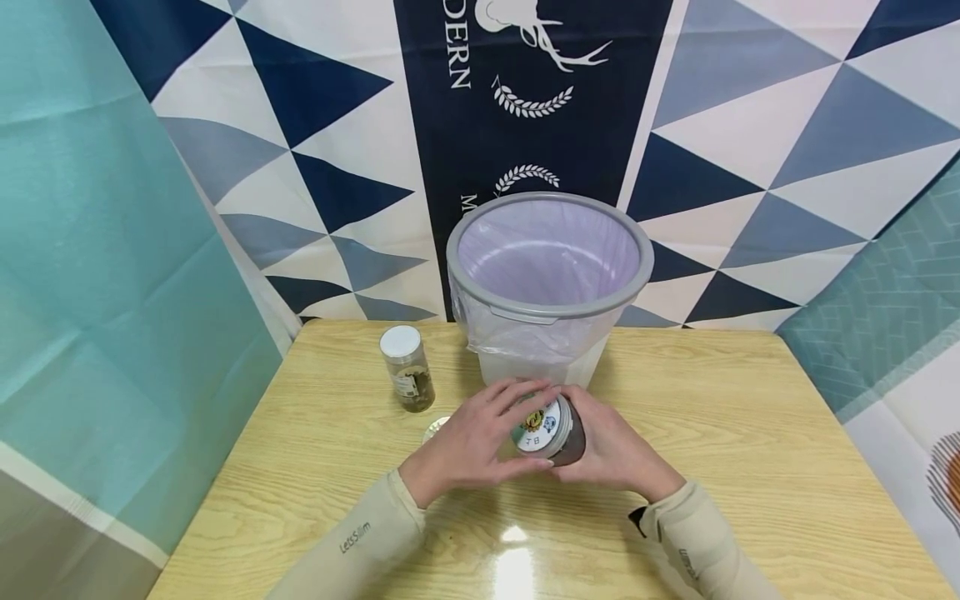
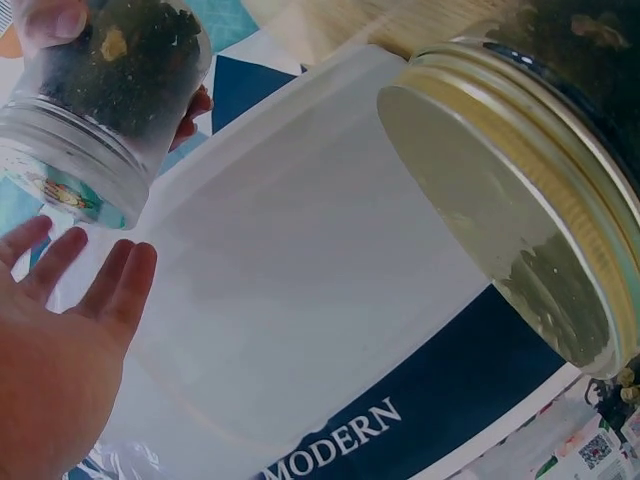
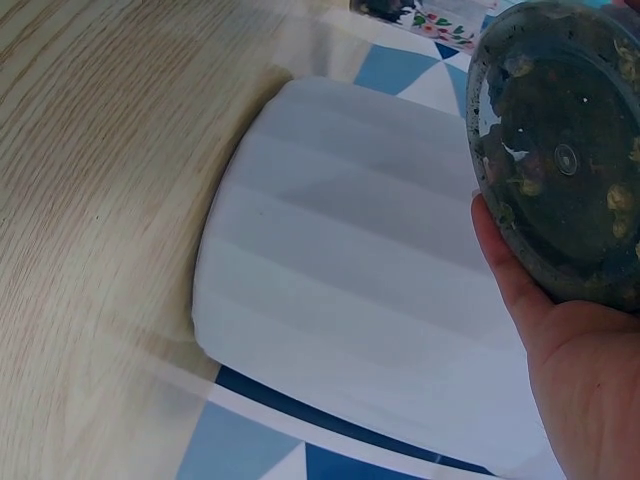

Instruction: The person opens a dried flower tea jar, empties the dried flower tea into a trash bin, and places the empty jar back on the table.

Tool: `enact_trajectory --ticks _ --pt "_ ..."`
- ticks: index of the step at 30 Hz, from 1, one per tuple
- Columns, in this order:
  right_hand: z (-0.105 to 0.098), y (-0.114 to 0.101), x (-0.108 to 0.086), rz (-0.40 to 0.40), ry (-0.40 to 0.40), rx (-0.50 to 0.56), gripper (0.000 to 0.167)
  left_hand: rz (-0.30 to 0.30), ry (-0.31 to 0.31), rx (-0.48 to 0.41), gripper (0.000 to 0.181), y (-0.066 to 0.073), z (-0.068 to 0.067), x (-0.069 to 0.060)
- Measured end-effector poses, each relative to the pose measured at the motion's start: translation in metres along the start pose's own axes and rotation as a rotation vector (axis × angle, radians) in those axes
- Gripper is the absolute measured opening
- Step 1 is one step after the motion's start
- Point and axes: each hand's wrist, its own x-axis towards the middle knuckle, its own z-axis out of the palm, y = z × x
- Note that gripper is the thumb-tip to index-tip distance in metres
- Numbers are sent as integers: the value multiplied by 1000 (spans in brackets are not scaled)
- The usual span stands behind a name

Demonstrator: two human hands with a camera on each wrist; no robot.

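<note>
My right hand [image 1: 611, 446] grips a clear plastic jar [image 1: 572, 442] and holds it tilted in front of the bin, its lid [image 1: 542, 427] facing my left hand [image 1: 487, 433]. Dark contents with yellowish bits show through the jar wall [image 2: 125, 65]. Fingers of the left hand [image 2: 70, 330] are spread beside the lid with a small gap in the left wrist view; the hand holds nothing. In the right wrist view, the jar's round base [image 3: 560, 150] faces the camera, with the right hand [image 3: 590, 380] beneath it. Part of the grip is hidden.
A bin [image 1: 551, 312] with a grey rim and purplish liner stands at the back of the wooden table [image 1: 712, 417]. To its left is a white-lidded jar [image 1: 407, 375]. A gold-lidded jar [image 2: 500, 200] looms near the left wrist. Patterned cloth [image 1: 337, 150] hangs behind.
</note>
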Motion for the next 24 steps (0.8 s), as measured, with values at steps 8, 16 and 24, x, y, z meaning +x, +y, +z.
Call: enact_trajectory --ticks 8,16,24 --pt "1 1 0 -31 6 0 94 33 -41 -23 76 -1 1 -1" --pt "2 0 0 -12 -2 11 91 -2 -26 -30 75 2 1 0" --pt "3 -1 0 10 -4 -13 91 -117 -28 -40 76 4 3 2"
